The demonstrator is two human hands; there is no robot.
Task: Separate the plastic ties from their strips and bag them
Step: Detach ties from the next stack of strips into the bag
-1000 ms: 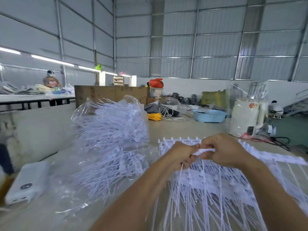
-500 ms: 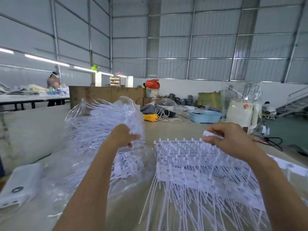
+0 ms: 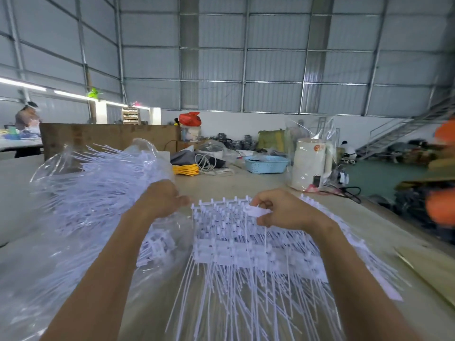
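Observation:
A clear plastic bag (image 3: 81,193) stuffed with loose white ties lies on the table at the left. A stack of white tie strips (image 3: 246,244) lies in front of me, its ties fanning toward the camera. My left hand (image 3: 160,200) hovers at the bag's right edge, between bag and stack, with its back toward me and its fingers curled under; nothing shows in it. My right hand (image 3: 285,210) pinches a short white strip piece (image 3: 256,210) at the stack's far edge, and a few thin ties hang down from it.
Behind the stack stand a blue basket (image 3: 266,164), a white appliance wrapped in plastic (image 3: 310,163), a yellow cord coil (image 3: 186,169) and grey cables. Cardboard (image 3: 430,271) lies at the right table edge. A person (image 3: 25,116) works at a far-left table.
My left hand has come out of the bag mouth and moved right toward the stack. My right hand has dropped with the strip piece to the stack's far edge.

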